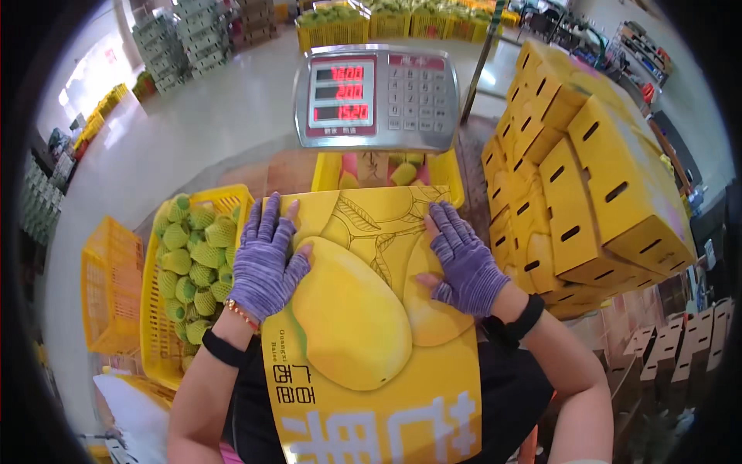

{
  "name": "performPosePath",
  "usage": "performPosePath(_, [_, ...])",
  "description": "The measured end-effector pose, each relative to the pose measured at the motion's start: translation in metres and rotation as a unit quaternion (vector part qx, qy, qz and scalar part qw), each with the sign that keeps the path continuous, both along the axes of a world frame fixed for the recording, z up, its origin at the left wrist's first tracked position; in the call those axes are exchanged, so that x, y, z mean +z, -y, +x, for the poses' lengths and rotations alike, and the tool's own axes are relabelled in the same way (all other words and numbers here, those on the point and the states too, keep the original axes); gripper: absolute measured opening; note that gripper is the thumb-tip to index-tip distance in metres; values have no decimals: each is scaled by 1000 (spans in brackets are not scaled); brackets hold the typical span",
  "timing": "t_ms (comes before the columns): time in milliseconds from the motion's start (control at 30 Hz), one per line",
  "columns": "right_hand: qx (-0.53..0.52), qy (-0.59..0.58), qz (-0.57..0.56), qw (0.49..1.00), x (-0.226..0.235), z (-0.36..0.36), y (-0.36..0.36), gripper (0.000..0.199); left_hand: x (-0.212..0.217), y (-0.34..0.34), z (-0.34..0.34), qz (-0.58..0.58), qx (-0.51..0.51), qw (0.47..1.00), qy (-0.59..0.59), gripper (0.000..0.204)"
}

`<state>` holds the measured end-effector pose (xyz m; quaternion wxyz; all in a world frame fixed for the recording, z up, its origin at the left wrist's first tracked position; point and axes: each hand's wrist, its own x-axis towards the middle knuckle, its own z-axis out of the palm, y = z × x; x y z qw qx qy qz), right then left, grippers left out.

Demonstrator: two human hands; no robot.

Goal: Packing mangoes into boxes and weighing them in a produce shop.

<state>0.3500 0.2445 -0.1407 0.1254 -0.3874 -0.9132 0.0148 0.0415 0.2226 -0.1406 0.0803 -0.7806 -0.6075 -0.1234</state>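
Observation:
A yellow cardboard carton (352, 309) with a large printed mango on its top face lies in front of my body. My left hand (267, 263), in a purple striped glove with bare fingertips, presses flat on its left edge with the fingers out. Opposite it, my right hand (468, 263), gloved alike, rests on the far right part of the same face, fingers spread. Neither hand is wrapped round anything. Just beyond the carton stands a digital scale display (376, 98) with lit red digits. The carton's sides and underside are hidden.
On the left, a yellow crate (147, 309) holds green mangoes (193, 255) in foam nets, beside an orange crate (108, 286). Another yellow crate (456, 182) sits under the display. Stacked yellow cartons (572, 209) rise on the right. Fruit crates (332, 32) line the far floor.

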Motion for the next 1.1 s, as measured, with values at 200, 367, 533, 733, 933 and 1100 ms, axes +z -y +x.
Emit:
performPosePath(200, [-25, -10, -26, 999, -33, -8, -26, 76, -29, -32, -8, -45, 18, 995, 86, 59])
performPosePath(367, [-35, -8, -10, 999, -25, -12, -24, 73, -18, -32, -3, -77, 47, 993, 80, 58])
performPosePath(533, [-94, 55, -5, 994, -24, -7, 15, 69, -17, 24, 14, -10, 27, 999, -19, 62])
performPosePath(733, [13, 49, -62, 997, -10, 9, 184, 80, 15, 150, 34, -85, -109, 990, 19, 59])
performPosePath(933, [15, 10, -121, 993, -3, 2, 298, 75, 113, 241, 56, -212, -322, 503, 774, 18])
performPosePath(1100, [-62, -68, 30, 995, -17, -12, 302, 56, 176, 238, 82, -306, -595, 277, 689, 21])
